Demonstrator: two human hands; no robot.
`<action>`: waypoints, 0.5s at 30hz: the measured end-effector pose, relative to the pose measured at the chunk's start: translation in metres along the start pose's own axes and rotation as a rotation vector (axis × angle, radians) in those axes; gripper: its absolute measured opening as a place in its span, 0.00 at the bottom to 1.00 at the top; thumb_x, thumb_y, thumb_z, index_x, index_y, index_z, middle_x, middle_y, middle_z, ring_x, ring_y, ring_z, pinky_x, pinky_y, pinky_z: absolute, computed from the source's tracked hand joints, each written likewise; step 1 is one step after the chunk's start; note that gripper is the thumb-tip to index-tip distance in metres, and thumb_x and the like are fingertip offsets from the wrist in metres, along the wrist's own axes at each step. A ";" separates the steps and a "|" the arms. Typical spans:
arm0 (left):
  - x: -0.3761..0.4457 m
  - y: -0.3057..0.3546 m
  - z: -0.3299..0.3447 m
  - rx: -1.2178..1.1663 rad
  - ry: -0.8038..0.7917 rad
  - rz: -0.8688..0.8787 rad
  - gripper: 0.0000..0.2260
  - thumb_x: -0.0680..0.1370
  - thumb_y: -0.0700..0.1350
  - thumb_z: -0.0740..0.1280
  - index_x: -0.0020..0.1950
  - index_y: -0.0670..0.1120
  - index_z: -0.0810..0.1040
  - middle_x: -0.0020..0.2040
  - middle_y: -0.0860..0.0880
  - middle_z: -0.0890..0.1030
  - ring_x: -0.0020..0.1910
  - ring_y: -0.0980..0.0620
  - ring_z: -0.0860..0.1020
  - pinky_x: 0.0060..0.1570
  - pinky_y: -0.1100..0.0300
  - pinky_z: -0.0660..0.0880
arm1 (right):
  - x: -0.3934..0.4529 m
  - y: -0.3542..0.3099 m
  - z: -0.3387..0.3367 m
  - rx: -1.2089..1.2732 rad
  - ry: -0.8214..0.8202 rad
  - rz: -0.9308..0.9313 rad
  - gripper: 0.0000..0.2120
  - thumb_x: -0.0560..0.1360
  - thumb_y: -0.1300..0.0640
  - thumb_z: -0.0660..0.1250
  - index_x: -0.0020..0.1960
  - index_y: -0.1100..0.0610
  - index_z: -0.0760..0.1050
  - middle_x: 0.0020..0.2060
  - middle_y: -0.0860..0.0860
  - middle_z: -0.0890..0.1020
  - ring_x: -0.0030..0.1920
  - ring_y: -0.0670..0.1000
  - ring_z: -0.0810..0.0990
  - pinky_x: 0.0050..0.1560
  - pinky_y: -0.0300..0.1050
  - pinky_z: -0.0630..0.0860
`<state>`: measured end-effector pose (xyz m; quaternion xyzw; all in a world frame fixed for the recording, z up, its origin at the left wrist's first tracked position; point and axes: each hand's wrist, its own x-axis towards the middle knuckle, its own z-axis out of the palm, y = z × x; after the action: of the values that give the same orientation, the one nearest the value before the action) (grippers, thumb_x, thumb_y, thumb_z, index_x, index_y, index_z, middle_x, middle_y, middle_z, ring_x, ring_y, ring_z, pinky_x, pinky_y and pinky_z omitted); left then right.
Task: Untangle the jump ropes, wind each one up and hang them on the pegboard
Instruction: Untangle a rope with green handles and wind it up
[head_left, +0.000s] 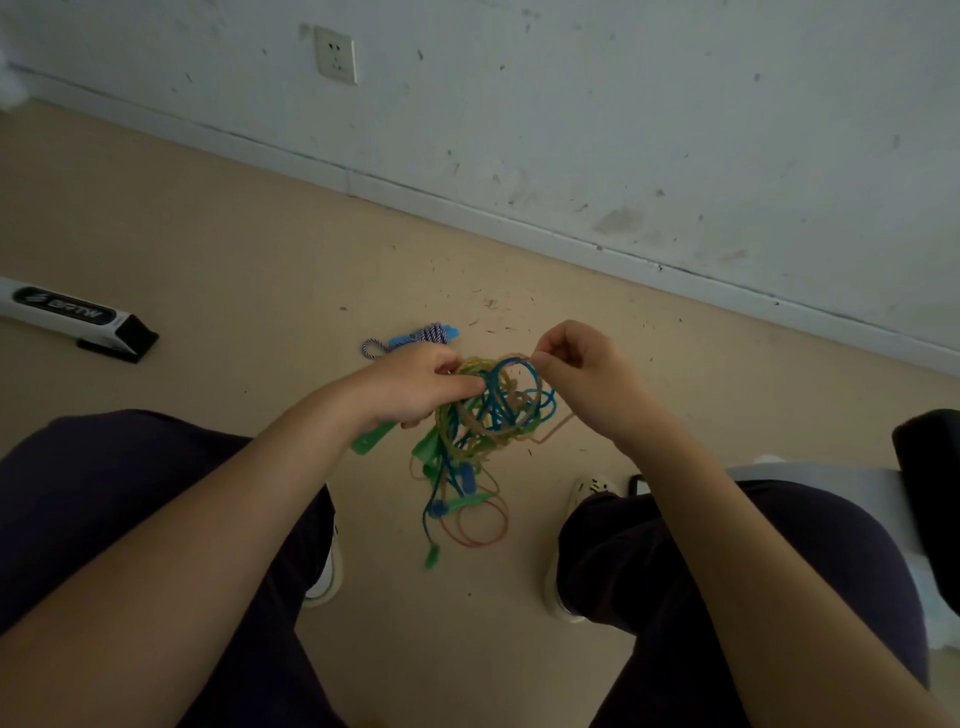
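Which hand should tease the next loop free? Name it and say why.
Right. The right hand already pinches a strand at the top of the tangled ropes, while the left hand grips the bundle, steadying it.

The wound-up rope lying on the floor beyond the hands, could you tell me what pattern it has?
The wound-up rope is striped purple and white with blue handles, seen in the head view.

We count 2 hands: left hand (415, 384) and right hand (582, 374), both on 1 tangle (493, 410). In it approx. 3 cord colours: blue, yellow-green, orange; exact no. of ropes we can't tell. 1 wound rope (415, 335) on floor. 2 shoes (587, 493). 1 wall socket (335, 54). 1 white bar (62, 312).
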<state>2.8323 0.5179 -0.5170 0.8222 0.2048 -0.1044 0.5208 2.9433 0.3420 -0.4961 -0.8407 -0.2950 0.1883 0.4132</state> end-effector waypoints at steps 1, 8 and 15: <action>0.000 0.001 0.000 -0.028 0.029 -0.003 0.12 0.79 0.53 0.68 0.52 0.44 0.81 0.36 0.50 0.78 0.22 0.58 0.69 0.25 0.62 0.64 | -0.002 0.000 0.001 0.001 -0.018 -0.013 0.03 0.76 0.59 0.69 0.45 0.57 0.76 0.36 0.53 0.78 0.35 0.46 0.73 0.39 0.42 0.72; -0.005 0.005 -0.007 -0.262 -0.077 -0.055 0.32 0.60 0.64 0.80 0.61 0.56 0.80 0.52 0.53 0.85 0.49 0.52 0.84 0.41 0.58 0.75 | 0.002 0.003 -0.007 0.054 0.042 -0.022 0.05 0.74 0.58 0.73 0.41 0.55 0.78 0.26 0.47 0.72 0.25 0.42 0.66 0.29 0.38 0.65; -0.008 0.007 -0.011 -0.265 -0.156 -0.016 0.34 0.63 0.55 0.80 0.67 0.52 0.77 0.55 0.52 0.83 0.50 0.56 0.82 0.36 0.67 0.74 | -0.002 0.000 -0.014 0.032 -0.023 -0.027 0.03 0.73 0.53 0.75 0.42 0.50 0.82 0.25 0.43 0.69 0.26 0.41 0.65 0.30 0.36 0.64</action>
<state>2.8275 0.5231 -0.5030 0.7340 0.1825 -0.1442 0.6381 2.9495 0.3331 -0.4877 -0.8279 -0.3079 0.1969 0.4255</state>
